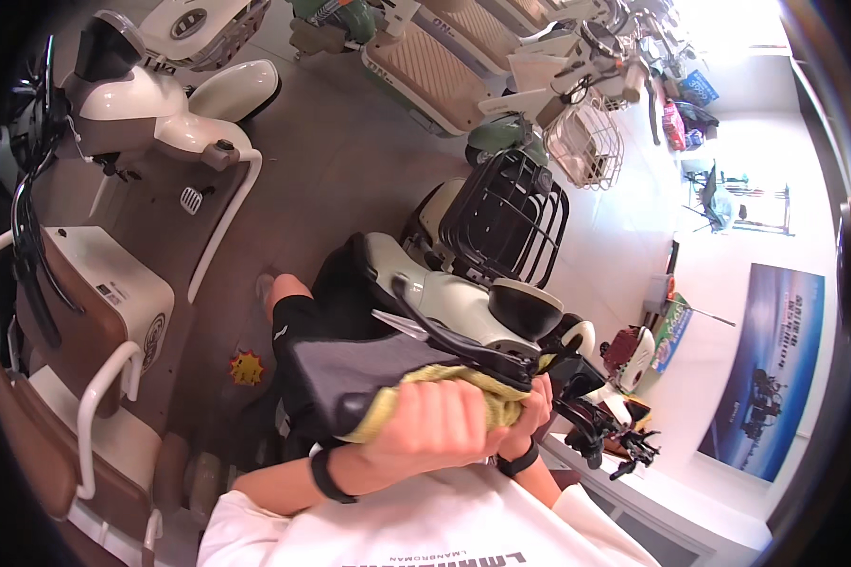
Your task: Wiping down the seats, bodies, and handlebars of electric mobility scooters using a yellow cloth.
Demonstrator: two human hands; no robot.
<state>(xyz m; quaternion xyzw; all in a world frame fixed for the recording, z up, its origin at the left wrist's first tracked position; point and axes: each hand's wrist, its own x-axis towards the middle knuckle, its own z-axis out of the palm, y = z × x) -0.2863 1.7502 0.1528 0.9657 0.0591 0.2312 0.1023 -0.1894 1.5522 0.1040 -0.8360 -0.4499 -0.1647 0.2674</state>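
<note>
My left hand is closed around a yellow-green cloth, pressing it against the handlebar of a cream scooter right in front of me. Just to its right, my right hand curls around the same cloth under the black brake lever. Both wrists wear black bands. The handlebar grip itself is hidden under the cloth and my fingers. A black wire basket sits on the scooter's front, and a round black instrument pod is above my hands.
A cream and brown scooter stands close on the left, with more scooters and a white wire basket at the back. A white counter with small red and black items lies right. A yellow star sticker marks the floor.
</note>
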